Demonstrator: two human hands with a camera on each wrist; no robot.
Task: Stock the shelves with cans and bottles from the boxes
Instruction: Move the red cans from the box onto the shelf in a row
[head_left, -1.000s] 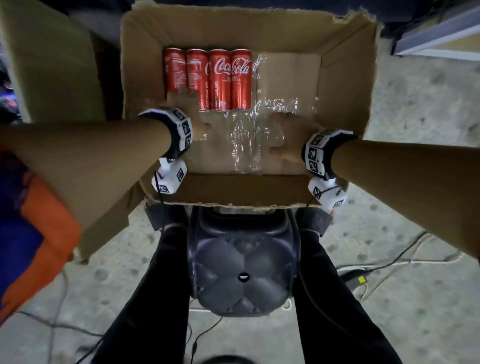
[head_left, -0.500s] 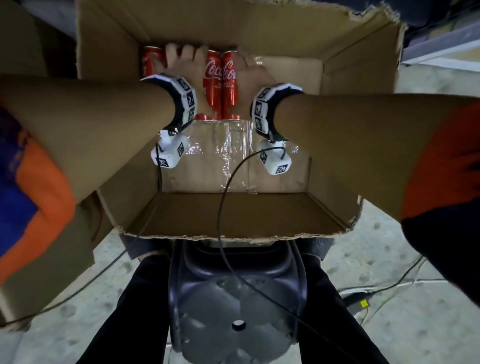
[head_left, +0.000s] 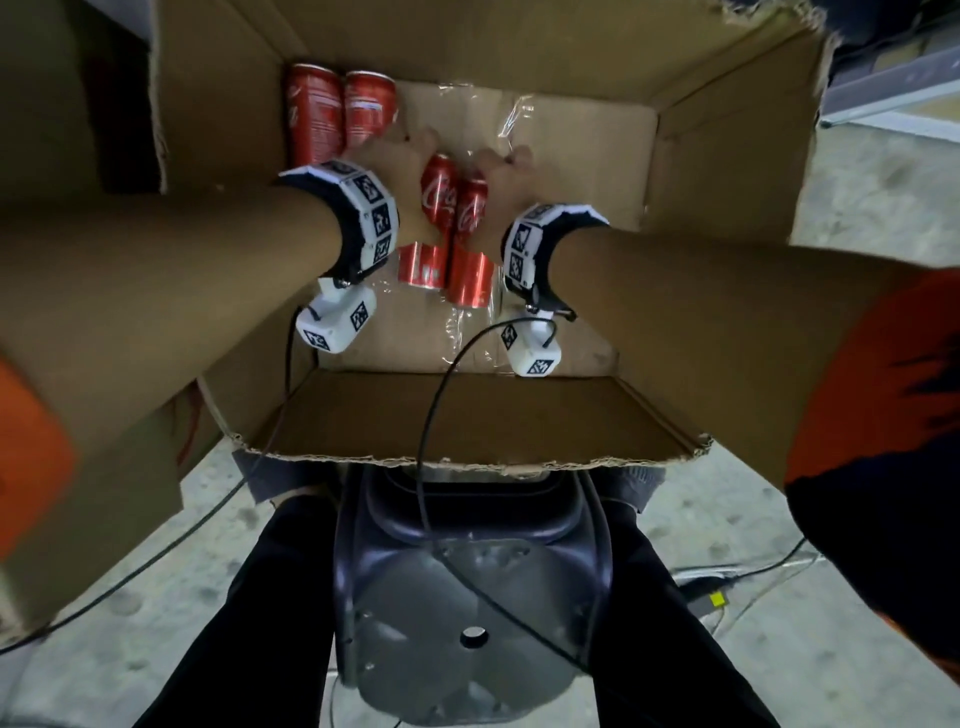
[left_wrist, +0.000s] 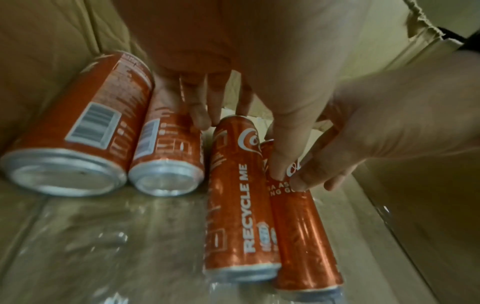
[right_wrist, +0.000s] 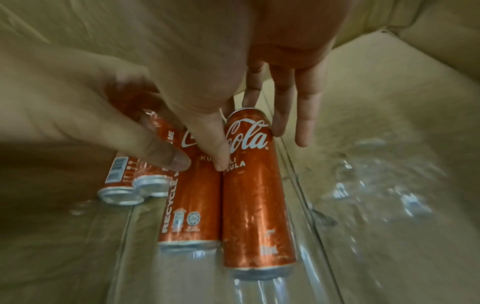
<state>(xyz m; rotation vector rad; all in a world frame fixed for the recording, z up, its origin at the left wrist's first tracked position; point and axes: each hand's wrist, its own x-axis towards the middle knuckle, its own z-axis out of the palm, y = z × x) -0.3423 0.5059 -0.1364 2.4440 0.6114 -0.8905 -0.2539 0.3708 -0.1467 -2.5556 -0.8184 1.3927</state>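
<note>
An open cardboard box (head_left: 467, 458) holds red Coca-Cola cans lying on their sides. Two cans (head_left: 340, 111) lie against the far left wall, seen bottoms-first in the left wrist view (left_wrist: 85, 131). My left hand (head_left: 402, 156) grips the top end of one can (head_left: 434, 223), the one marked "RECYCLE ME" (left_wrist: 233, 195). Right beside it, my right hand (head_left: 501, 166) grips the top end of another can (head_left: 470, 254), logo up in the right wrist view (right_wrist: 257, 195). The two held cans touch side by side near the box's middle. Whether they are off the box floor I cannot tell.
Crumpled clear plastic wrap (head_left: 467, 332) lies on the box floor. The box sits over a dark plastic stool (head_left: 467, 597) between my legs. Cables (head_left: 753, 571) run across the concrete floor. Another cardboard box (head_left: 78, 78) stands at left, and a shelf edge (head_left: 893, 104) shows at upper right.
Both hands reached to the far row of cans, gripped the two right-hand ones and pulled them toward me, away from the two that stay at the far left.
</note>
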